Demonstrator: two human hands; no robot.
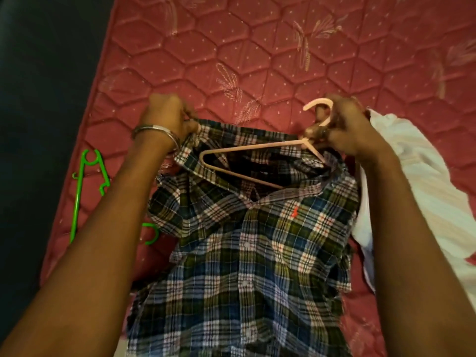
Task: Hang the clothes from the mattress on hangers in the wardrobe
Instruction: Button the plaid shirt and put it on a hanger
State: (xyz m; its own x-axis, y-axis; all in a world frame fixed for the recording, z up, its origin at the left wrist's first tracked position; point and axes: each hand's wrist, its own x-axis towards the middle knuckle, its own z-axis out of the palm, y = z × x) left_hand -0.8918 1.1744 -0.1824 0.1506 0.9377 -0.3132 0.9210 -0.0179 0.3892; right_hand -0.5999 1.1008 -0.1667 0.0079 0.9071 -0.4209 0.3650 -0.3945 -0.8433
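Observation:
A plaid shirt (247, 248) in green, blue and white lies buttoned on the red quilted mattress (231, 47), collar away from me. A pale pink hanger (247, 150) sits tilted in the collar opening, its far arm inside the shirt. My left hand (170, 117), with a metal bangle on the wrist, grips the shirt's left shoulder. My right hand (345, 124) holds the hanger's neck just below the hook, at the shirt's right shoulder.
A green hanger (85, 186) lies on the mattress to the left, partly under my left forearm. A white garment (412, 181) is bunched to the right of the shirt. The mattress's left edge meets dark floor (38, 124).

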